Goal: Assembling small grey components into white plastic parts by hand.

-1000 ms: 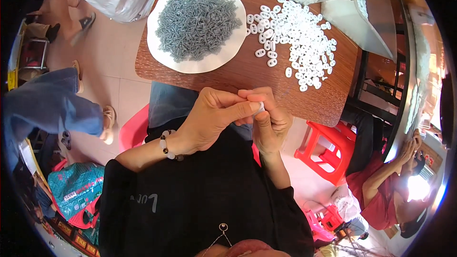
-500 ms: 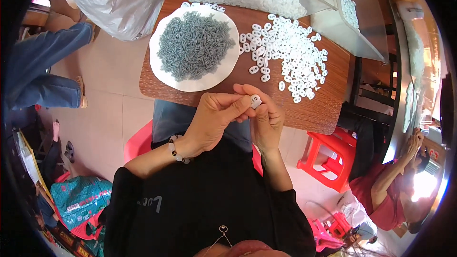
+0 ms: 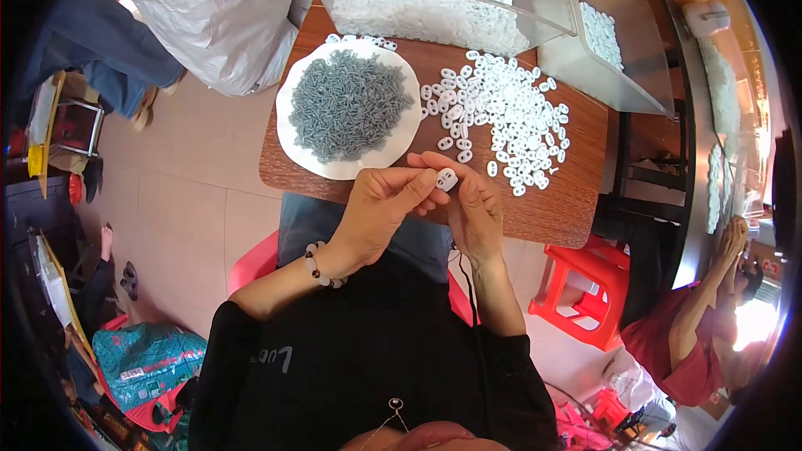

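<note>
A small white oval piece with two holes (image 3: pixel 447 179) is pinched between the thumb and fingers of my left hand (image 3: pixel 378 210), just off the table's front edge. My right hand (image 3: pixel 478 215) is curled close around the other side of that piece, its thumb bent beside it; whatever its fingertips hold is hidden. Beyond my left hand stands a white scalloped plate (image 3: pixel 292 135) heaped with small grey spiral-looking parts (image 3: pixel 351 104). Many more white two-holed pieces (image 3: pixel 522 117) lie in a loose pile past my right hand.
Clear plastic bins (image 3: pixel 451 17) of white pieces stand along the back of the brown table (image 3: pixel 560 213). A red stool (image 3: pixel 585 296) is at the right, and a large pale sack (image 3: pixel 217 17) at the far left. Another person (image 3: pixel 681 342) works at the right edge.
My right thumb has drawn back slightly from the white piece, whose holed face shows more now. The whole view has shifted a little, and the person at far left has moved.
</note>
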`<act>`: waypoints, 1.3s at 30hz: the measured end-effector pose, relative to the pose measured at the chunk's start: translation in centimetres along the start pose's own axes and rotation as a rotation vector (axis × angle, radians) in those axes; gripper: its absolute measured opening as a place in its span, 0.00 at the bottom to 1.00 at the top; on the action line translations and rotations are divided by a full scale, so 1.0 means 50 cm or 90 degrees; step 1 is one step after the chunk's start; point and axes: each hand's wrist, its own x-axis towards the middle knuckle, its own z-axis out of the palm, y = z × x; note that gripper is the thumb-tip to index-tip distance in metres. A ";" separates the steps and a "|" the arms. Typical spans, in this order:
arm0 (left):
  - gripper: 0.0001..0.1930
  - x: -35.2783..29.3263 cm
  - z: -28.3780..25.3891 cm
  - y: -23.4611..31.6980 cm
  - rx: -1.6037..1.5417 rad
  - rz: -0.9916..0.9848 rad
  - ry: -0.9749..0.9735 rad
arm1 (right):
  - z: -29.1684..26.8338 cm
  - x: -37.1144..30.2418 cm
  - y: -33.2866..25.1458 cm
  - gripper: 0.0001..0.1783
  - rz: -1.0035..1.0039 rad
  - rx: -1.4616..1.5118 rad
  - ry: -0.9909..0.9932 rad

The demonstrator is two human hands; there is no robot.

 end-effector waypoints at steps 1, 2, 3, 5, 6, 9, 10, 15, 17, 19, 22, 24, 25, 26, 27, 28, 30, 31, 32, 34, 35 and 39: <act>0.13 0.000 0.001 0.000 0.002 0.000 -0.001 | -0.001 -0.001 0.000 0.35 -0.002 0.000 0.000; 0.13 0.001 0.002 0.002 0.000 -0.002 -0.001 | -0.002 -0.001 0.000 0.35 0.004 0.014 0.002; 0.13 0.002 0.003 0.003 -0.002 -0.003 -0.001 | -0.002 -0.001 -0.001 0.35 0.010 0.028 0.003; 0.13 -0.010 -0.002 0.006 0.006 0.010 0.013 | 0.015 0.003 -0.006 0.34 0.017 0.030 -0.008; 0.13 -0.019 -0.003 0.006 0.009 0.013 0.021 | 0.024 0.001 -0.009 0.33 0.028 0.028 -0.007; 0.12 -0.014 0.000 0.003 -0.025 -0.030 0.018 | 0.021 -0.005 -0.009 0.34 0.014 -0.015 0.018; 0.11 -0.011 -0.002 -0.002 -0.053 -0.041 -0.003 | 0.014 -0.008 -0.010 0.34 0.013 -0.015 0.021; 0.11 -0.016 -0.003 -0.013 -0.089 -0.048 -0.004 | 0.020 -0.010 0.000 0.29 -0.044 -0.032 0.031; 0.11 -0.016 -0.005 -0.015 -0.087 -0.039 -0.003 | 0.008 -0.009 -0.002 0.28 -0.036 -0.039 -0.004; 0.10 -0.015 -0.005 -0.015 -0.099 -0.053 -0.013 | 0.014 -0.006 -0.002 0.26 -0.046 -0.075 0.012; 0.11 -0.016 0.003 -0.009 -0.081 -0.064 -0.017 | 0.009 -0.008 -0.003 0.25 -0.041 -0.048 0.006; 0.11 -0.020 0.004 0.000 -0.053 -0.057 -0.026 | 0.025 -0.006 -0.017 0.27 -0.054 -0.057 0.019; 0.11 -0.018 0.005 -0.005 -0.044 -0.056 -0.034 | 0.026 -0.008 -0.018 0.28 -0.061 -0.063 0.028; 0.12 -0.016 0.005 -0.006 -0.035 -0.055 -0.043 | 0.026 -0.009 -0.017 0.28 -0.067 -0.068 0.037; 0.13 -0.017 0.007 -0.008 -0.039 -0.063 -0.033 | 0.026 -0.009 -0.016 0.29 -0.062 -0.075 0.046; 0.13 -0.017 0.009 -0.006 -0.038 -0.058 -0.031 | 0.016 -0.013 -0.008 0.29 -0.063 -0.074 0.042; 0.13 -0.018 0.013 -0.005 -0.038 -0.070 -0.021 | -0.006 -0.014 0.008 0.30 -0.046 -0.054 0.032; 0.13 -0.020 0.013 -0.004 -0.040 -0.069 -0.019 | 0.000 -0.015 0.002 0.30 -0.043 -0.054 0.031; 0.14 -0.020 0.013 0.000 -0.019 -0.071 -0.023 | 0.013 -0.015 -0.010 0.30 -0.042 -0.034 0.031; 0.14 -0.021 0.012 0.001 -0.001 -0.074 -0.026 | 0.017 -0.018 -0.012 0.30 -0.038 -0.016 0.033; 0.14 -0.020 0.011 -0.001 -0.010 -0.069 -0.024 | 0.012 -0.017 -0.003 0.30 -0.063 -0.021 0.043; 0.11 -0.024 0.012 0.008 -0.021 -0.071 -0.033 | 0.000 -0.022 0.002 0.30 -0.080 -0.014 0.033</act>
